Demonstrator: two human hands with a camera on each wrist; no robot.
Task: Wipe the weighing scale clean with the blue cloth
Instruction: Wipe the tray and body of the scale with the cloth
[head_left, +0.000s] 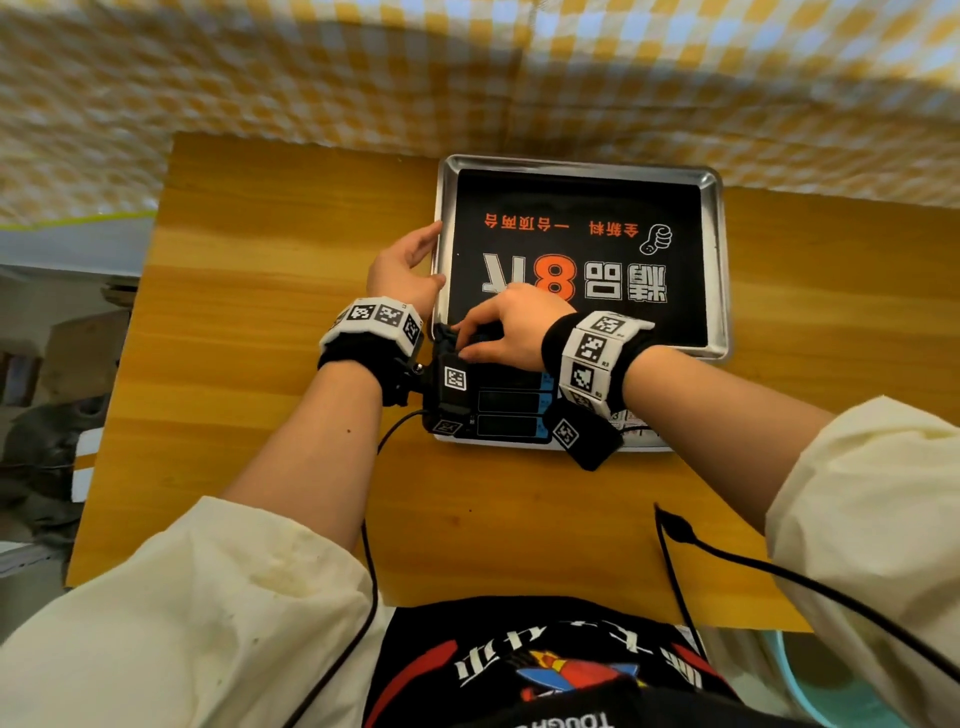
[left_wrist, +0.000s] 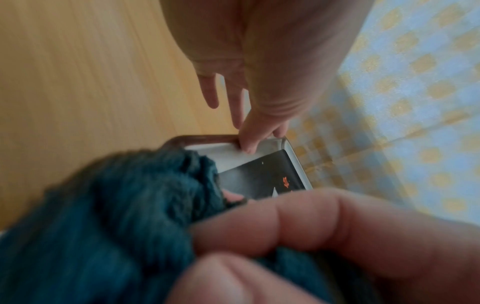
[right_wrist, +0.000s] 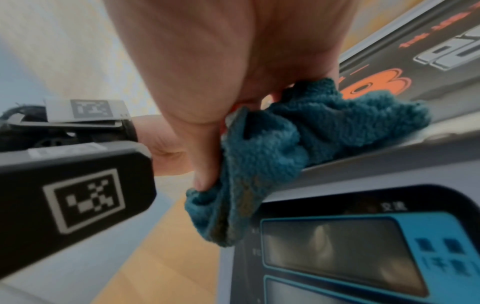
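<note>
The weighing scale (head_left: 719, 260) stands on the wooden table, its steel tray covered by a black sticker with orange and white print. My right hand (head_left: 511, 327) grips the bunched blue cloth (right_wrist: 298, 131) and holds it on the tray's near left corner, just above the display panel (right_wrist: 337, 246). In the head view the cloth is mostly hidden under that hand. My left hand (head_left: 402, 265) lies against the tray's left rim with fingers straight and the thumb touching the rim (left_wrist: 246, 144). The cloth (left_wrist: 116, 205) fills the lower left wrist view.
The wooden table (head_left: 260, 312) has bare surface left and right of the scale. A yellow chequered cloth (head_left: 467, 67) hangs behind it. Black cables (head_left: 727, 551) run across the table's near edge. A teal basin (head_left: 831, 691) sits low at the right.
</note>
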